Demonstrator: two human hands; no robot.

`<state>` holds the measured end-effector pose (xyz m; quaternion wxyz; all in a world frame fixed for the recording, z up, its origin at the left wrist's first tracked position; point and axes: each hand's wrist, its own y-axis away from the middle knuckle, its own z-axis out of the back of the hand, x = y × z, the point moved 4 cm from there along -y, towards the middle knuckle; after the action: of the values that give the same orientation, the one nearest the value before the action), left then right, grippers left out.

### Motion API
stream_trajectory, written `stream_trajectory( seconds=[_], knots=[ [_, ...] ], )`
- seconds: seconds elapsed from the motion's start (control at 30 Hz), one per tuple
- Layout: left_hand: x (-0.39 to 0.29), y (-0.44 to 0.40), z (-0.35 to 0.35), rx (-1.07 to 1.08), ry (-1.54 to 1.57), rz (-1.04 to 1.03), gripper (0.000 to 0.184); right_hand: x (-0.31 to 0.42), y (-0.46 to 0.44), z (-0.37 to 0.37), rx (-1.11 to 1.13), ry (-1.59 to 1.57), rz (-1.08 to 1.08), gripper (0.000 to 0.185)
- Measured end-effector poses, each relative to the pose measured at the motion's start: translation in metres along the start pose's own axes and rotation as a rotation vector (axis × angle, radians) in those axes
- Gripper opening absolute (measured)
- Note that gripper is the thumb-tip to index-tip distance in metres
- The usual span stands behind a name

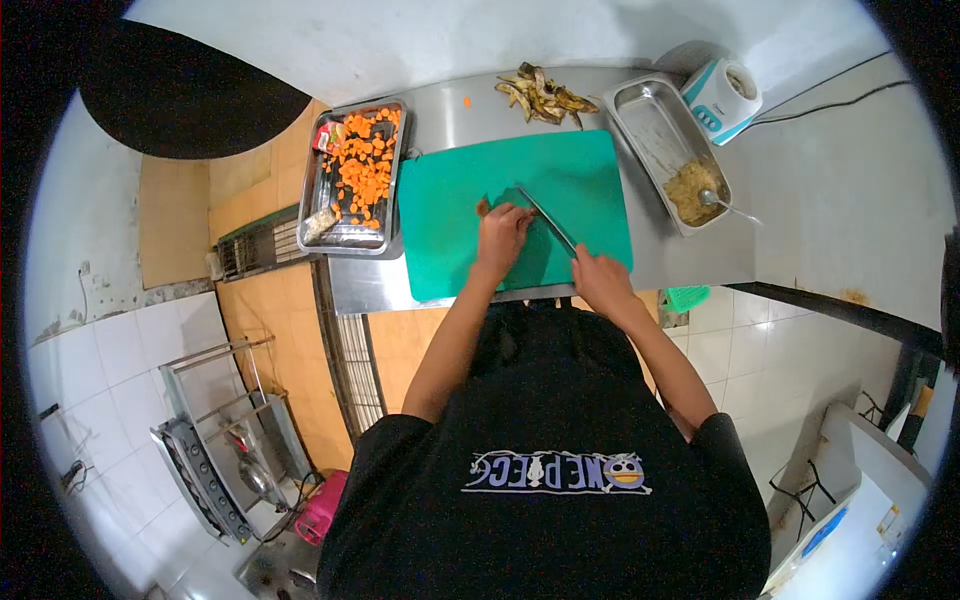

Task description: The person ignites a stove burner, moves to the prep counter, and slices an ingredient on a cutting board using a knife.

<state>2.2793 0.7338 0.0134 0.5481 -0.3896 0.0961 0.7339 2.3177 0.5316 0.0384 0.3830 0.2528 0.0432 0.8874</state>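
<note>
A green cutting board (440,220) lies on the steel counter. Over its middle, my left hand (502,238) is closed on a small brown piece of food (483,207), which shows at the fingertips; its kind is unclear. My right hand (602,282), at the board's lower right, is wrapped round the handle of a knife (548,220). The blade points up and left, its tip just above and right of my left fingers.
Left of the board is a metal tray (396,150) with cut carrots (365,170). Peels (543,97) lie behind it. On the right stand a metal pan (652,130) with mash (686,190) and a spoon (710,198), and a white-and-teal appliance (720,100).
</note>
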Motion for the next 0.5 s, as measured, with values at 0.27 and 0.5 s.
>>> stream_trajectory(
  seconds=[0.27, 0.5],
  knots=[
    [-0.008, -0.004, 0.006, 0.017, -0.102, -0.104, 0.009, 0.009, -0.023, -0.005, -0.047, -0.054, -0.037, 0.026],
    [-0.009, -0.004, 0.004, 0.025, -0.099, -0.076, 0.011, 0.010, -0.035, -0.020, -0.078, -0.045, -0.017, 0.026]
  ],
)
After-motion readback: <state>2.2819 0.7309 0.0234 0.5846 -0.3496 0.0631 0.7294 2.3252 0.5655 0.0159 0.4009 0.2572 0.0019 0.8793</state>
